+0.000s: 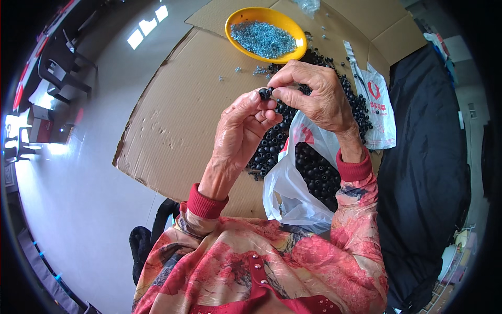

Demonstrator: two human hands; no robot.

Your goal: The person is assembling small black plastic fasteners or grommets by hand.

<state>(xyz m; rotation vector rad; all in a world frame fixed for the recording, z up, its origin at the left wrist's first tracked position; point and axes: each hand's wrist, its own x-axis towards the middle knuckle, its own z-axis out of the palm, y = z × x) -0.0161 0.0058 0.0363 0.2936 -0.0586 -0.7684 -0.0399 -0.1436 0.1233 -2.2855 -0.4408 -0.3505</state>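
Chair: a dark chair (63, 70) stands on the floor, well apart from my work.
Cardboard: a brown sheet (157, 115) lies under the work.
My left hand (239, 118): thumb and fingertips pinched on the black piece, other fingers curled.
Black piece (264, 94): between my two hands, raised above the cardboard.
Yellow bowl (300, 48): beyond my hands, holding small bluish-silver parts (263, 39).
Loose black pieces (271, 140): heaped beneath my hands.
Open white bag (282, 191): near me, black pieces inside.
My right hand (312, 94): thumb and forefinger nearly together at the piece's right side; whether they grip it, I can't tell.
Flat white bag (386, 128): red-printed, beside the heap.
Black cloth (423, 183): rightmost.
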